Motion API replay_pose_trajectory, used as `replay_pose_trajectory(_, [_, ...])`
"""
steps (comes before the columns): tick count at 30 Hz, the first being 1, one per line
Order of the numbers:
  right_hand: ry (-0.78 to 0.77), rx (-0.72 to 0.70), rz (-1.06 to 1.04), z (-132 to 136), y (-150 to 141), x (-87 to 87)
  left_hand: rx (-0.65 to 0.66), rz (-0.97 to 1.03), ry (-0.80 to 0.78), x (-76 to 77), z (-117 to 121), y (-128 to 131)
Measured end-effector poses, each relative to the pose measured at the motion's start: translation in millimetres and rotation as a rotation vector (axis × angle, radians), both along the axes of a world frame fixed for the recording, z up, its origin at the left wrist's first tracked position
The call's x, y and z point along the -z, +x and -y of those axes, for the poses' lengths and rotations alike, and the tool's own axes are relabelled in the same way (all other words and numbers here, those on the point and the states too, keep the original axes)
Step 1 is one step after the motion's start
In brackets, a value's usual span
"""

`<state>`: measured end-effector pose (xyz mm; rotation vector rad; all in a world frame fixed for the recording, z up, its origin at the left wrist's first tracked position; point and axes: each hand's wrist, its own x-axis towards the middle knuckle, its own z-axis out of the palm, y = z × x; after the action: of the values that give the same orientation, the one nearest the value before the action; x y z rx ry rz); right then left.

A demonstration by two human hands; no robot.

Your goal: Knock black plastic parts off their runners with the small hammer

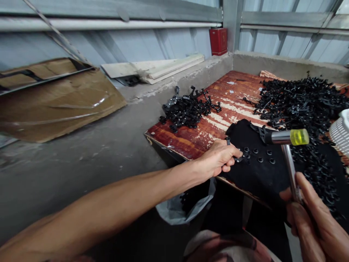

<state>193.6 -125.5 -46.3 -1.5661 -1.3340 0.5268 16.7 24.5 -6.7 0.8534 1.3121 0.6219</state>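
Worn red worktop [196,140] carries a black mat, where the left hand [218,158] pinches a black part [240,158] near its front edge, right hand [311,214] gripping the hammer [289,140]—a stray blow could hit fingers.

There is one camera, and it sits on my head. It looks forward and down, close over the near left corner of my table [191,140].

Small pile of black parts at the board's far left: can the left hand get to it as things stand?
Probably yes. The left hand pinches a small black part on the black cloth; bare red board lies between it and the small pile, nothing blocking.
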Motion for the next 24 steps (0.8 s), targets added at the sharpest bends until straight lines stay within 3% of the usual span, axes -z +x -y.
replay_pose_trajectory(3, [0.077, -0.217, 0.347, -10.9, 11.7, 0.7, 0.013, -0.009, 0.015, 1.3, -1.9, -0.4])
replay_pose_trajectory(6, [0.067, -0.352, 0.502, -14.9, 19.9, -1.5, 0.041, -0.005, 0.036, 5.0, -3.6, -1.3])
replay_pose_trajectory(11, [0.148, -0.202, 0.529, -5.5, 19.4, -7.8, 0.032, -0.029, 0.027, 8.1, -4.3, -1.1])
replay_pose_trajectory(13, [0.113, -0.224, 0.579, -4.8, 18.9, -6.0, 0.032, -0.024, 0.029, 8.0, -3.8, 0.0])
replay_pose_trajectory(16, [0.052, -0.380, 0.579, -7.1, 20.3, -1.1, 0.029, -0.018, 0.031, 8.3, -2.9, 1.2])
replay_pose_trajectory(21, [0.106, -0.257, 0.567, -7.9, 23.2, 0.2, 0.042, -0.031, 0.044, 9.3, -2.6, 0.8])
replay_pose_trajectory(24, [0.070, -0.361, 0.629, -7.7, 22.9, -1.7, 0.047, -0.053, 0.050, 8.8, -2.0, 1.1])
